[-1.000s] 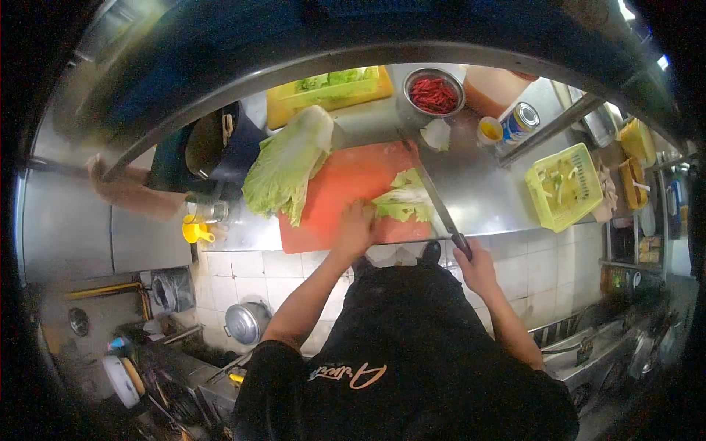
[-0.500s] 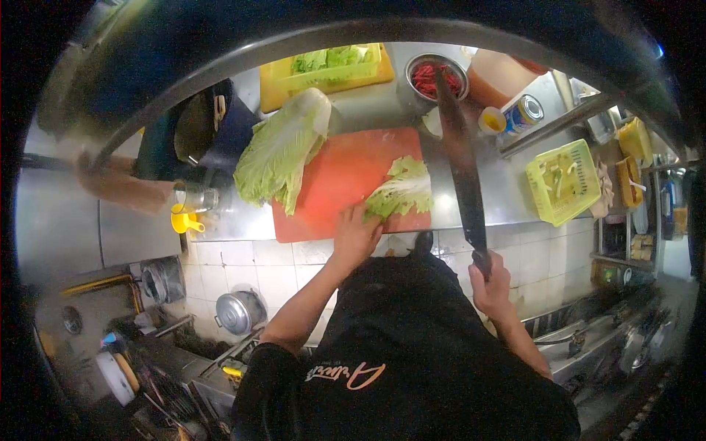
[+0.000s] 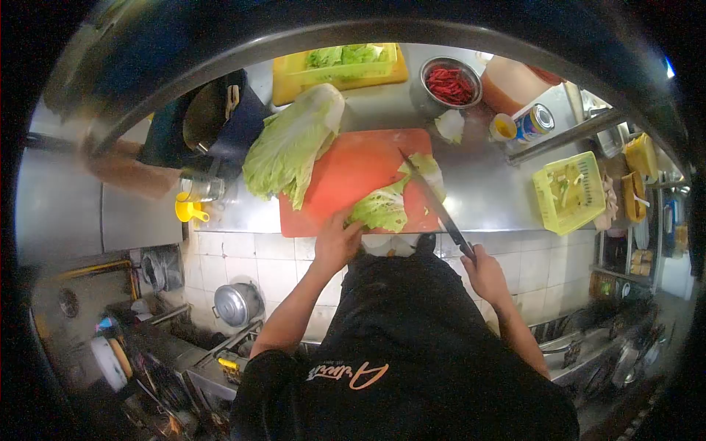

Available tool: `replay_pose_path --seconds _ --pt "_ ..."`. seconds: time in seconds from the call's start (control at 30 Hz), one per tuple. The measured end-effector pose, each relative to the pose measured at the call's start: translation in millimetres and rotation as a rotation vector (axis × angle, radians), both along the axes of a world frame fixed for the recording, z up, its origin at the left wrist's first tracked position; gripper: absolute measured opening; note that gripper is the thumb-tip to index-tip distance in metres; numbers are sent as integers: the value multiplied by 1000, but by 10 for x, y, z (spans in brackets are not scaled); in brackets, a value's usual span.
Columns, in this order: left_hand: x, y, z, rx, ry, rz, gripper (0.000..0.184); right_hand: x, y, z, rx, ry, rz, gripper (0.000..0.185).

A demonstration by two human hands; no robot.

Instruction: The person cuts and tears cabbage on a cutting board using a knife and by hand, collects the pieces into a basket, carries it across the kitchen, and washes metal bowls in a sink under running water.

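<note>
My right hand [image 3: 487,273] is wrapped round the handle of a large kitchen knife [image 3: 439,208], its dark blade slanting up and left over the orange cutting board [image 3: 323,187]. Pale green napa cabbage leaf shows on both sides of the blade: a larger piece [image 3: 384,206] to the left, a smaller piece [image 3: 429,170] to the right. At the board's near edge, my left hand [image 3: 338,241] grips the lower left end of the larger piece with bent fingers. A big napa cabbage [image 3: 296,143] rests across the board's left edge.
Behind the board stand a yellow basket of cut leaves [image 3: 334,72] and a metal bowl of red chillies [image 3: 449,83]. A can [image 3: 535,123] and a yellow-green basket [image 3: 568,192] are at right. A yellow funnel [image 3: 190,209] lies at left. A metal rail [image 3: 353,35] arches overhead.
The knife has come down from its raised position onto the leaf, which now shows as two parts. My left hand has shifted slightly left with the larger piece.
</note>
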State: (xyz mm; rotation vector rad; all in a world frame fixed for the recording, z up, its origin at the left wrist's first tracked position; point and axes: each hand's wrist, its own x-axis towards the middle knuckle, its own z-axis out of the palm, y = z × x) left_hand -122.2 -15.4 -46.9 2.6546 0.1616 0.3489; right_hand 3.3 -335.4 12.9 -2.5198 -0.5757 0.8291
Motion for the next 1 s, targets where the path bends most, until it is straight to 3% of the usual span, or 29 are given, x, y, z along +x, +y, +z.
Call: replay_pose_path --seconds 0.17,0.27,0.37,0.47,0.67,0.77,0.87,0.97,1.0 --pt "2 91 -181 13 -24 -11 14 46 -36 -83 0 -9 -6 28" --pt "-14 284 -166 -40 130 170 9 85 -60 -8 52 -49 -17 27" --pt "55 452 56 166 -123 257 7 66 -57 69 194 -86 -152 25" --pt "91 587 117 310 -95 280 7 94 25 292 253 -113 -241 24" --pt "153 486 367 177 -57 282 29 48 74 514 448 -225 -192 26" --pt "157 446 241 236 44 273 39 0 59 474 448 -144 -106 27" --pt "120 486 83 166 111 182 34 17 146 290 175 -47 27 30" --pt "64 643 29 413 -48 235 29 53 71 9 -19 22 100 32" --pt "80 677 160 242 29 392 26 84 71 105 -29 34 62 31"
